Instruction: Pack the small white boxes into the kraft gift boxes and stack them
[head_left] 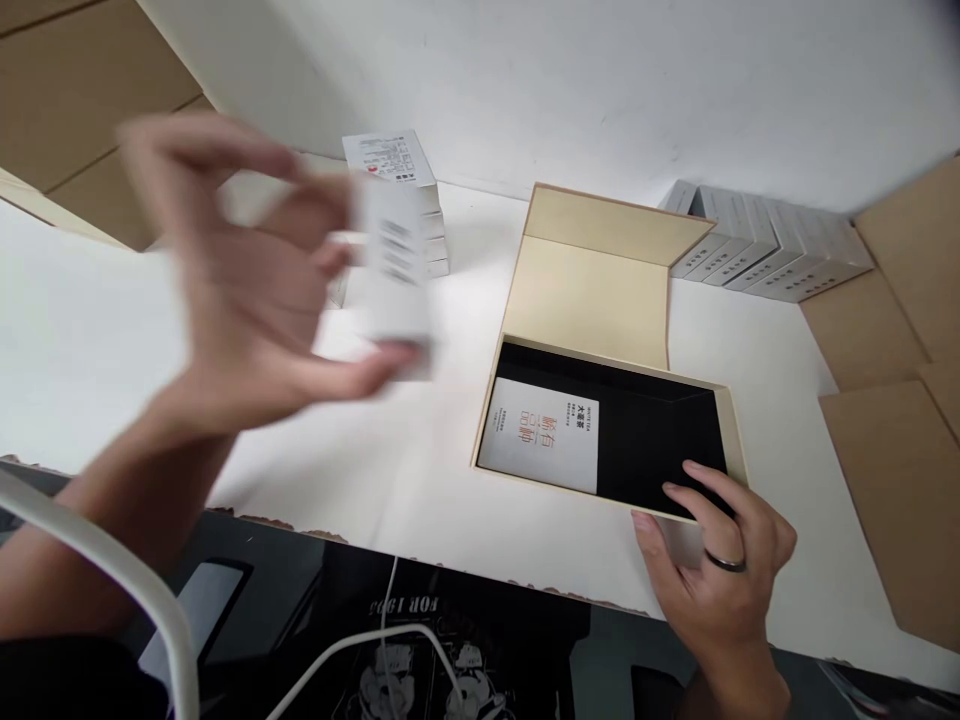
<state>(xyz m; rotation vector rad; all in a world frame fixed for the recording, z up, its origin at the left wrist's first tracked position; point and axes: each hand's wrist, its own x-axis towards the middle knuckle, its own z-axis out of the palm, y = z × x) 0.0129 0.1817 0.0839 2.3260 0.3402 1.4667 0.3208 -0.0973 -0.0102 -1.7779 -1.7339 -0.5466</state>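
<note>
Raised over the left of the table, my left hand (pixel 240 260) grips a small white box (pixel 394 270) between thumb and fingers; both are blurred by motion. Dark printed lines show on the side of that box. My right hand (pixel 727 560) rests at the front right corner of an open cream gift box (pixel 735 430), its thumb outside the front wall and two fingertips over the inside. Black lining fills the gift box. One white tea box (pixel 540 435) with orange characters lies flat in its left half. The hinged lid (pixel 592 290) is folded back toward the wall.
A stack of white boxes (pixel 394 160) stands behind my left hand. At the back right is a row of similar boxes (pixel 772 245). Brown cardboard (pixel 885 500) lies at the right, with more cardboard (pixel 97 100) at upper left. White tubes (pixel 120 560) cross the foreground.
</note>
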